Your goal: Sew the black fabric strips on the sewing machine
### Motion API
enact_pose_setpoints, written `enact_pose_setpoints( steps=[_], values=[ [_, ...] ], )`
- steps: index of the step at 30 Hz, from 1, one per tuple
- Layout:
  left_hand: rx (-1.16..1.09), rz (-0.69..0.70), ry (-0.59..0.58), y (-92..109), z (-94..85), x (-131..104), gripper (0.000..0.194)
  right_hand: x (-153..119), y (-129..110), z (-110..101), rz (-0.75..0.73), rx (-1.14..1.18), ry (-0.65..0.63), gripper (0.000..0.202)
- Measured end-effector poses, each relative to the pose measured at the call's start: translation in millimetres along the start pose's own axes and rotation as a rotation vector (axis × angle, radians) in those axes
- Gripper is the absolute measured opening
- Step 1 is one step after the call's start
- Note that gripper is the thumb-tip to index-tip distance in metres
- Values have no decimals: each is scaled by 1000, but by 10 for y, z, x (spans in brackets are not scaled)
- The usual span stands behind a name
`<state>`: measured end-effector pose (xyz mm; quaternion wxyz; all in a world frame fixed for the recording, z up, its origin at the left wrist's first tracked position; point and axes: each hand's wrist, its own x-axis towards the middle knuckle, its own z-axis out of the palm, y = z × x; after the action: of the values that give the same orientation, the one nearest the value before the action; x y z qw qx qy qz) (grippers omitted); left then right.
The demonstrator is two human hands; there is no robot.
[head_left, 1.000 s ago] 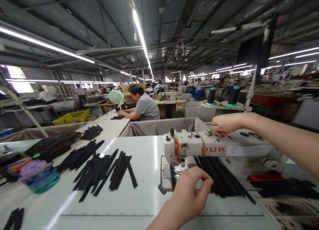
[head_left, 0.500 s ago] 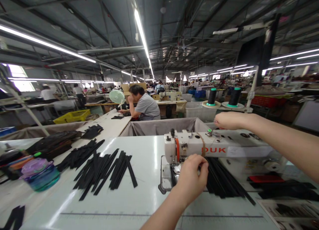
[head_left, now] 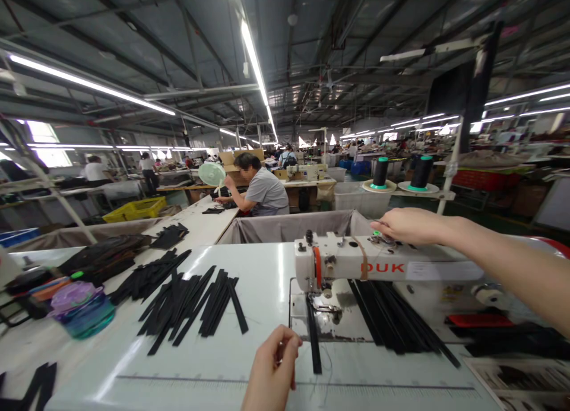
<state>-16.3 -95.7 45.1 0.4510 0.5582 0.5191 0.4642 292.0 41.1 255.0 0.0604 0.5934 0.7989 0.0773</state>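
Note:
My left hand (head_left: 275, 366) is closed in a pinch in front of the sewing machine (head_left: 329, 259), on what looks like a fine thread by its fingertips. Just right of it, a narrow black strip (head_left: 314, 340) runs out from under the needle area across the metal plate (head_left: 347, 316). A loose loop of thread (head_left: 329, 363) lies beside the strip. My right hand (head_left: 403, 225) is over the top of the machine, fingers closed close to a small green part (head_left: 376, 233); whatever they hold is too small to make out.
Several black strips lie in bunches left (head_left: 218, 304) and under the machine arm (head_left: 396, 322). A purple-lidded jar (head_left: 82, 310) stands at the left. Two black thread cones (head_left: 380, 173) stand behind. A co-worker (head_left: 265, 188) sits at the table beyond.
My left hand has drawn back from the needle area toward me and left, uncovering the plate and strip. My right hand has shifted slightly left and down onto the machine's top.

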Motion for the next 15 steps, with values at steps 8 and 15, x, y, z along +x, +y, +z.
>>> enact_pose_setpoints(
  steps=[8, 15],
  values=[
    [-211, 4, -270, 611, -100, -110, 44, -438, 248, 242, 64, 26, 211, 35],
    [-401, 49, -76, 819, 47, -253, 42, -571, 403, 591, -62, 138, 279, 31]
  ],
)
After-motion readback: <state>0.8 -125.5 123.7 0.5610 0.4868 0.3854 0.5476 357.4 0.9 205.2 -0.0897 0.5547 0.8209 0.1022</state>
